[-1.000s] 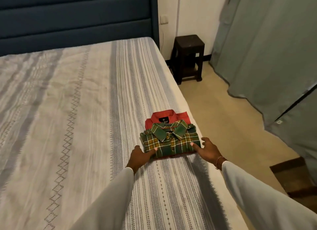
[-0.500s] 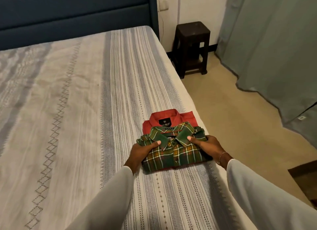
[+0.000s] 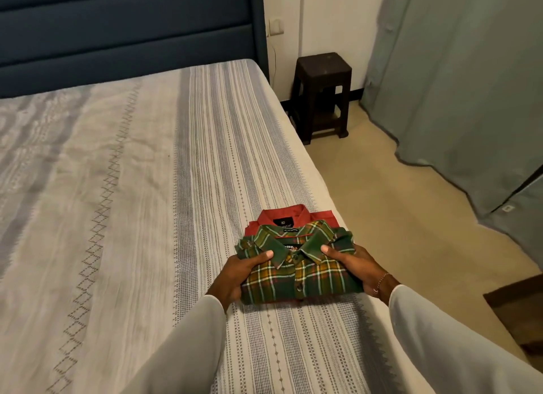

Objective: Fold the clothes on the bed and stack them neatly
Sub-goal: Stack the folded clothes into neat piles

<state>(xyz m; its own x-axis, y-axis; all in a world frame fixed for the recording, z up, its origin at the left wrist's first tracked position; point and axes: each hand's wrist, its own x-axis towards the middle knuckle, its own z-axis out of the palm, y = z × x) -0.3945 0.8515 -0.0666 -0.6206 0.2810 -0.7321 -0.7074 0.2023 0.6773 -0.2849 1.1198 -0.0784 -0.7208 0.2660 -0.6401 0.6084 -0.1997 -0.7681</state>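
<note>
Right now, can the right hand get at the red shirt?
Probably not directly: the right hand grips the green plaid shirt, which covers most of the red shirt; only its far collar edge shows.

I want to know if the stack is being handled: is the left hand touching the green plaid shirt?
Touching. The head view shows the left hand gripping the green plaid shirt at its left edge, thumb lying on the collar.

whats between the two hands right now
The folded green plaid shirt fills the stretch between the left hand and the right hand, each gripping one side. It sits on a red shirt. Head view.
</note>
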